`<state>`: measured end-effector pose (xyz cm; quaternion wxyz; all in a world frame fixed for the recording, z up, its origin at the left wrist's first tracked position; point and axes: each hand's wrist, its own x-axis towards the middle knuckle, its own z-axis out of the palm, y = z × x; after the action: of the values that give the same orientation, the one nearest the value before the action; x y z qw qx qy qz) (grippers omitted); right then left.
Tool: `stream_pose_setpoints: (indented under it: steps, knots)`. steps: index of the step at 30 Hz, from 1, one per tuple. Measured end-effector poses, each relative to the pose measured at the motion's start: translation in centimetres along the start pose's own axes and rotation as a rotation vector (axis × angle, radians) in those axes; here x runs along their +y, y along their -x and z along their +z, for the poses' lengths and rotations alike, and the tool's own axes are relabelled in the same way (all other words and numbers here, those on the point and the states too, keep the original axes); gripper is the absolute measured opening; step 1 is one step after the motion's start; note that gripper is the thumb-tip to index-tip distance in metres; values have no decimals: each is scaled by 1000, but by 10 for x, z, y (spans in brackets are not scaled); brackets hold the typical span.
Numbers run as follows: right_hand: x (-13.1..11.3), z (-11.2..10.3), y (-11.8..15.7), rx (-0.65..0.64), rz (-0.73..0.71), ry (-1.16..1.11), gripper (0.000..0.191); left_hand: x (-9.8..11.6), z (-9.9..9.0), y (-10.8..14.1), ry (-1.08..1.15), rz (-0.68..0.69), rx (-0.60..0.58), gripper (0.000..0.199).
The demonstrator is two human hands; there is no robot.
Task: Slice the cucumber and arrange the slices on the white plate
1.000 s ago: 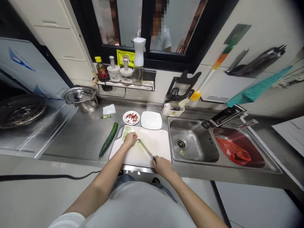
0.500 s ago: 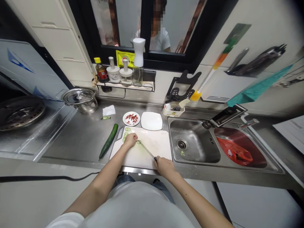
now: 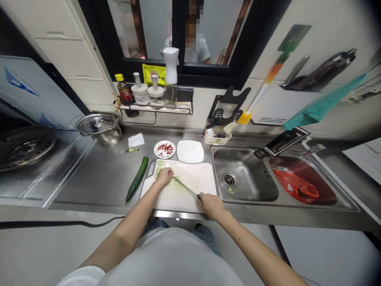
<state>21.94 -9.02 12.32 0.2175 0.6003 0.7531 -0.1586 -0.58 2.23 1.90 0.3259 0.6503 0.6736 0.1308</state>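
My right hand (image 3: 212, 206) is wrapped round the dark handle of a knife (image 3: 188, 188). Its blade slants up and left across the white cutting board (image 3: 190, 204), the tip at a thin cucumber slice (image 3: 175, 178). Just left of that slice, my left hand (image 3: 164, 176) has its fingers curled together over the board; whatever they may hold is hidden. More cucumber slices (image 3: 158, 169) lie partly behind this hand, near the board's upper left corner. A whole cucumber (image 3: 137, 179) rests on the steel counter left of the board.
Behind the board stand a plate of chopped red pieces (image 3: 165, 149) and a white plate (image 3: 190, 151). Right of it is a sink (image 3: 247, 174), with a red plastic bag (image 3: 297, 186) in the second basin. A lidded pot (image 3: 102, 129) stands back left. A person (image 3: 198, 49) shows in the window glass.
My right hand and the knife handle have shifted slightly right, with the blade tip still at the slice. My left hand keeps its place on the board. The view has tilted a little.
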Motion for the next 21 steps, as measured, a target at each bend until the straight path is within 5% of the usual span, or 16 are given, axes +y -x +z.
stream_pose_setpoints:
  steps: [21]
  knots:
    - [4, 3, 3, -45, 9, -102, 35, -1, 1, -1, -1, 2, 2, 10]
